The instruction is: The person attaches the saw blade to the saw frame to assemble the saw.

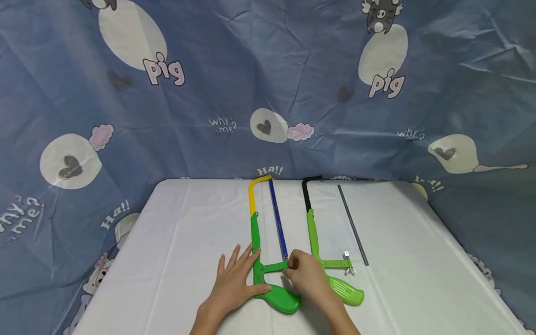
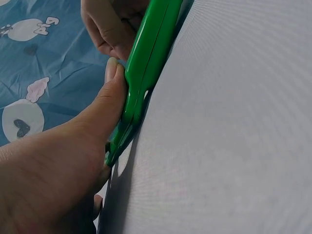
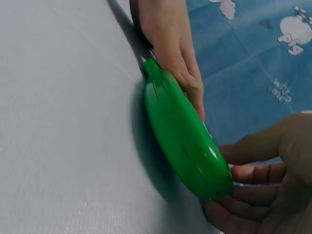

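green hacksaw (image 1: 256, 235) lies on the white-covered table (image 1: 188, 232), its blue blade (image 1: 277, 217) running from the tip of the yellow front (image 1: 251, 195) down to just beside the end of the crossbar (image 1: 274, 267). the left hand (image 1: 236, 281) presses on the frame, grip spread wide, thumb on the handle (image 1: 281, 300). the right hand (image 1: 307, 274) has its grip closed, pinching at the crossbar's end; what exactly sits between the fingertips is hidden. only the head view takes in the second saw (image 1: 313, 230), light green and black, its wing nut (image 1: 351, 271), and a dark strip (image 1: 353, 224) to its right. only the right wrist view shows the handle's rounded butt with a small dark spot (image 3: 218, 194); the left wrist view shows the thumb along the handle's edge.
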Available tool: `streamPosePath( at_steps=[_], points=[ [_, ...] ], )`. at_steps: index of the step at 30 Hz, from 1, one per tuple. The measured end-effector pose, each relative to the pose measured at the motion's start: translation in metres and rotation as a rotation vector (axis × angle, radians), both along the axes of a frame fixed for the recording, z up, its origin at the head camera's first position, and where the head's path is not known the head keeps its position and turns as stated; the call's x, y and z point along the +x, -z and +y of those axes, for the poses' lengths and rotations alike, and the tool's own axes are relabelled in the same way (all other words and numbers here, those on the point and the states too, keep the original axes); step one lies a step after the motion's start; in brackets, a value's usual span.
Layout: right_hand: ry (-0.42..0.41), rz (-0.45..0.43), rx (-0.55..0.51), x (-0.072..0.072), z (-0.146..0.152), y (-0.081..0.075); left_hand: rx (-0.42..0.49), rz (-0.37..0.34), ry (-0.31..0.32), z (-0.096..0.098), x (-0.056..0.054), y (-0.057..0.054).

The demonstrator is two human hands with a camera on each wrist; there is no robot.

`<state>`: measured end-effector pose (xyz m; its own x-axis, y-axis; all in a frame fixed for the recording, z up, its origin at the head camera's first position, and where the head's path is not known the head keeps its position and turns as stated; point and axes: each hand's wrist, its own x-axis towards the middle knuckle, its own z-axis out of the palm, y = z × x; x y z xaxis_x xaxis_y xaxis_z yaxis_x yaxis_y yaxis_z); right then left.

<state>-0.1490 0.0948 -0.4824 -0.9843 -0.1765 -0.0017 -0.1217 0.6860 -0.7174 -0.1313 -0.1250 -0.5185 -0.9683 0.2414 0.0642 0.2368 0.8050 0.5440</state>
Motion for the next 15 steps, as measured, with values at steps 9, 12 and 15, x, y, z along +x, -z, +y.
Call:
streamPosePath(
  at_steps=[9, 12, 15],
  points=[
    [0.019, -0.144, -0.203, -0.0043, 0.0084, 0.0022, -0.010, 0.009, -0.002, -0.0007, -0.0007, 0.0019],
    [0.010, -0.175, -0.269, -0.0051, 0.0096, 0.0030, -0.010, 0.004, -0.002, -0.0005, -0.0014, 0.0008],
    [0.001, -0.201, -0.339, -0.0054, 0.0110, 0.0044, -0.010, -0.001, 0.000, -0.0002, -0.0015, 0.0001]
  ],
)
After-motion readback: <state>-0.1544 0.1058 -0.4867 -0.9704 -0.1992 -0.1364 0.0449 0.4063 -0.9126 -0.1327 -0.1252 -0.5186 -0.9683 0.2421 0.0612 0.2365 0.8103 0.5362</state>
